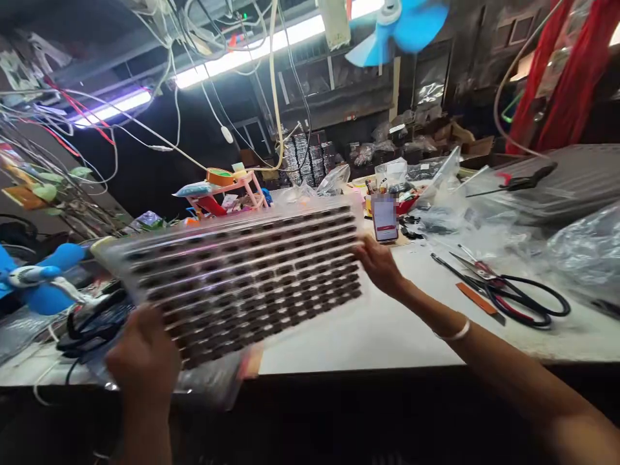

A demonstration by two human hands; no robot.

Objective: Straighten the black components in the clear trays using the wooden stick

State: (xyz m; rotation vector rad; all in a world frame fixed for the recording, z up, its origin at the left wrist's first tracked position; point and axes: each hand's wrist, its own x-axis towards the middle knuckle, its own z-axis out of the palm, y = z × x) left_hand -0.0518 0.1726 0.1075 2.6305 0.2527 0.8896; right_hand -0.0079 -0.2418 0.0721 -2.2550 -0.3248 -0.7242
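Note:
A wide, clear plastic tray with rows of dark pieces (261, 278) is held up at a tilt above the white table. My left hand (145, 355) grips its lower left edge, the fingers blurred. At the right edge, my right hand (380, 265) pinches the tray, with a pale bangle on that wrist. Both hands are closed on the tray. Part of the table and whatever lies behind the tray are hidden by it.
Large black-handled scissors (518, 300) and an orange cutter (479, 302) lie on the white table (411, 336) at right. A phone (385, 218) stands upright behind. Blue fans (36, 276) are at left and overhead. Plastic bags, a pink stand (249, 190) and hanging wires surround the work area.

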